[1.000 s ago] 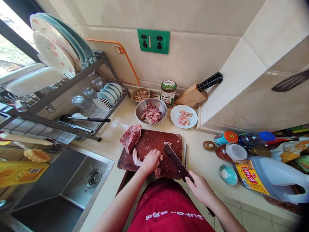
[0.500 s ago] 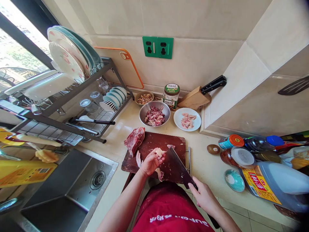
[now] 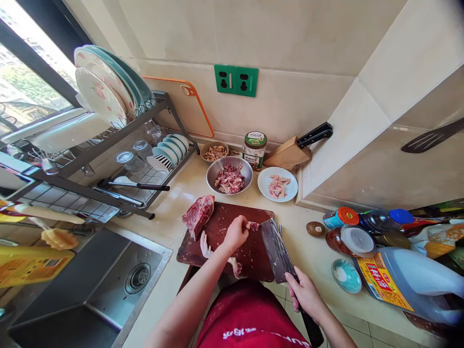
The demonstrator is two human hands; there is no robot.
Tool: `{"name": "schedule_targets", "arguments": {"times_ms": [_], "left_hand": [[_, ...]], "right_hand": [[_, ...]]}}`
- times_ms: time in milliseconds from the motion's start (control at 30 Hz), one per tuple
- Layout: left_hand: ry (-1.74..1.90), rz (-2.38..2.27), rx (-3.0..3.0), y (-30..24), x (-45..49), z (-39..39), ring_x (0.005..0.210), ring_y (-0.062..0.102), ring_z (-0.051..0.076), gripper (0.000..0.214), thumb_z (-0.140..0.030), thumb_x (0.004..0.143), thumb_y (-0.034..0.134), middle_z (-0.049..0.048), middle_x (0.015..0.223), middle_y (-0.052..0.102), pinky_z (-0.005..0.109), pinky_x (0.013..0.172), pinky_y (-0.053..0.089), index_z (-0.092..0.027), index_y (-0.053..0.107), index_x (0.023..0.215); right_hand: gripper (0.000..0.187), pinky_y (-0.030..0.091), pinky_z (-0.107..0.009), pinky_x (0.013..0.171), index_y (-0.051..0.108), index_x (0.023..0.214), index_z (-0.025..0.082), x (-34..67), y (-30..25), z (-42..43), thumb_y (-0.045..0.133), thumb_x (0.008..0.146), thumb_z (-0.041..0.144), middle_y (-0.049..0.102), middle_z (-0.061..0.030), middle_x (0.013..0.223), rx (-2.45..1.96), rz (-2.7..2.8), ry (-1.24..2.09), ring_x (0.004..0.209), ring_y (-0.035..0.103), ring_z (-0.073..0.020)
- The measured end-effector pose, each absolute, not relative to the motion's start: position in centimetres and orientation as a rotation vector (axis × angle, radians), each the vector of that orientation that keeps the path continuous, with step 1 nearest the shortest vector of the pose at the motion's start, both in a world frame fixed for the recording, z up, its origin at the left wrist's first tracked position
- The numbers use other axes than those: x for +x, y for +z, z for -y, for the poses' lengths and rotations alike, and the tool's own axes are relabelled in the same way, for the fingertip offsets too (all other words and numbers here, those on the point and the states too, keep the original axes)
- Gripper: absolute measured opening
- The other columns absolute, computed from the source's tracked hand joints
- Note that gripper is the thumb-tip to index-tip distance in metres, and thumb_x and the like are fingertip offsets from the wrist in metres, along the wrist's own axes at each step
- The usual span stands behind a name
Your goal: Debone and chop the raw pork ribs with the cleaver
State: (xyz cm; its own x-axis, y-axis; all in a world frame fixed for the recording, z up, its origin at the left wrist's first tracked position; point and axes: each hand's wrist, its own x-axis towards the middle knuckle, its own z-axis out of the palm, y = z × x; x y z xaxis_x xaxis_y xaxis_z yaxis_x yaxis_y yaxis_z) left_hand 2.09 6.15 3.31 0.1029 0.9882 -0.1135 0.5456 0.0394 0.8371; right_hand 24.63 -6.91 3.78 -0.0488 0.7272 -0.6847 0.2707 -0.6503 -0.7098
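Note:
My left hand (image 3: 237,234) is over the dark red cutting board (image 3: 253,263), fingers closed in a pinch at the end of a small piece of meat (image 3: 255,226). My right hand (image 3: 303,290) grips the handle of a cleaver (image 3: 277,251), whose broad blade hangs over the board's right edge. A big chunk of raw meat (image 3: 198,212) rests at the board's left corner. Close to my left forearm lie a chicken foot (image 3: 205,245) and another piece with skin (image 3: 235,267).
Behind the board stand a metal bowl of cut meat (image 3: 229,178), a plate of pale pieces (image 3: 278,184), a jar (image 3: 254,151) and a knife block (image 3: 288,153). A dish rack (image 3: 119,140) and sink (image 3: 145,285) are at left. A kiwi (image 3: 315,228) and a large jug (image 3: 409,275) are right.
My left hand has turned over from palm up and moved to the small piece of meat; the pale piece it held no longer shows. The cleaver has shifted slightly right, its blade turned flatter.

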Motion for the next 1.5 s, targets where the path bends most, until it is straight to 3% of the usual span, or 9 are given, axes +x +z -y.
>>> {"name": "schedule_targets", "arguments": {"times_ms": [200, 333, 467, 667, 800, 900, 1100, 1300, 1500], "left_hand": [[0.621, -1.673, 1.837, 2.9, 3.8, -7.4, 0.083, 0.052, 0.015, 0.021, -0.009, 0.068, 0.05, 0.005, 0.09, 0.051, 0.028, 0.077, 0.043, -0.018, 0.049, 0.087], [0.779, -1.855, 1.799, 7.2, 1.4, -12.2, 0.082, 0.053, 0.017, 0.015, -0.016, 0.073, 0.052, 0.0061, 0.084, 0.055, 0.03, 0.076, 0.043, -0.016, 0.05, 0.087], [0.737, -1.895, 1.924, 11.6, -1.7, -16.2, 0.093, 0.053, 0.022, 0.042, -0.027, 0.074, 0.059, 0.0091, 0.096, 0.056, 0.034, 0.081, 0.041, -0.015, 0.044, 0.111], [0.016, -1.445, 2.246, 9.3, -6.1, -5.6, 0.087, 0.053, 0.022, 0.025, -0.034, 0.071, 0.061, 0.0065, 0.091, 0.055, 0.036, 0.083, 0.04, -0.02, 0.054, 0.09], [-0.109, -1.373, 2.381, 6.0, -8.6, 0.6, 0.088, 0.052, 0.022, 0.008, -0.025, 0.075, 0.052, 0.0067, 0.087, 0.055, 0.046, 0.096, 0.028, -0.02, 0.053, 0.081], [-0.162, -1.503, 2.312, 5.0, -8.5, 0.4, 0.082, 0.054, 0.023, 0.011, -0.023, 0.079, 0.044, 0.01, 0.081, 0.057, 0.046, 0.089, 0.034, -0.017, 0.053, 0.079], [-0.136, -1.908, 1.865, 5.9, -3.4, -1.6, 0.072, 0.062, 0.025, 0.03, -0.038, 0.086, 0.034, 0.0106, 0.077, 0.062, 0.043, 0.07, 0.045, -0.018, 0.047, 0.104], [-0.295, -1.899, 1.916, 4.9, 0.4, 1.0, 0.075, 0.065, 0.024, 0.023, -0.021, 0.087, 0.033, 0.012, 0.081, 0.063, 0.034, 0.066, 0.048, -0.017, 0.049, 0.104], [-0.323, -1.944, 1.926, 3.8, 1.4, 2.5, 0.074, 0.065, 0.025, 0.03, -0.012, 0.086, 0.027, 0.0119, 0.08, 0.064, 0.035, 0.064, 0.049, -0.018, 0.048, 0.107]], "right_hand": [[0.029, 0.03, -0.016, 0.026, 0.039, 0.083, 0.022, 22.3, 3.8, 3.9, 0.039, 0.078, 0.051, 0.04, 0.0136, 0.047, -1.669, 1.125, 1.858, 0.026, 0.035, -0.0045], [0.03, 0.028, -0.015, 0.027, 0.038, 0.077, 0.022, 20.3, 6.8, 0.0, 0.038, 0.08, 0.052, 0.042, 0.0126, 0.049, -1.549, 1.291, 1.732, 0.027, 0.039, -0.0041], [0.031, 0.034, -0.016, 0.031, 0.04, 0.079, 0.021, 20.0, 9.4, -2.5, 0.039, 0.081, 0.052, 0.045, 0.0112, 0.053, -1.529, 1.354, 1.613, 0.03, 0.043, -0.0048], [0.032, 0.034, -0.018, 0.034, 0.041, 0.076, 0.022, 23.3, 7.0, 3.0, 0.042, 0.079, 0.054, 0.043, 0.0108, 0.051, -1.702, 1.229, 1.678, 0.033, 0.041, -0.0056], [0.034, 0.035, -0.02, 0.034, 0.041, 0.078, 0.022, 24.8, 4.3, 7.7, 0.044, 0.075, 0.056, 0.04, 0.0108, 0.052, -1.797, 1.078, 1.738, 0.033, 0.038, -0.006], [0.037, 0.034, -0.021, 0.034, 0.042, 0.082, 0.022, 24.9, 3.6, 8.8, 0.042, 0.074, 0.059, 0.041, 0.0104, 0.052, -1.836, 1.077, 1.693, 0.033, 0.038, -0.0065], [0.041, 0.039, -0.024, 0.042, 0.046, 0.096, 0.021, 23.5, 6.3, 6.7, 0.035, 0.08, 0.057, 0.047, 0.0064, 0.052, -1.89, 1.453, 1.368, 0.04, 0.047, -0.0118], [0.036, 0.045, -0.028, 0.066, 0.048, 0.105, 0.019, 21.4, 7.3, 4.3, 0.027, 0.088, 0.042, 0.065, -0.0095, 0.09, -1.843, 1.989, 0.986, 0.078, 0.062, -0.0208], [0.033, 0.044, -0.028, 0.063, 0.05, 0.1, 0.019, 19.7, 11.4, 2.5, 0.023, 0.091, 0.037, 0.065, -0.0091, 0.083, -1.719, 2.258, 0.708, 0.075, 0.063, -0.0217]]}}
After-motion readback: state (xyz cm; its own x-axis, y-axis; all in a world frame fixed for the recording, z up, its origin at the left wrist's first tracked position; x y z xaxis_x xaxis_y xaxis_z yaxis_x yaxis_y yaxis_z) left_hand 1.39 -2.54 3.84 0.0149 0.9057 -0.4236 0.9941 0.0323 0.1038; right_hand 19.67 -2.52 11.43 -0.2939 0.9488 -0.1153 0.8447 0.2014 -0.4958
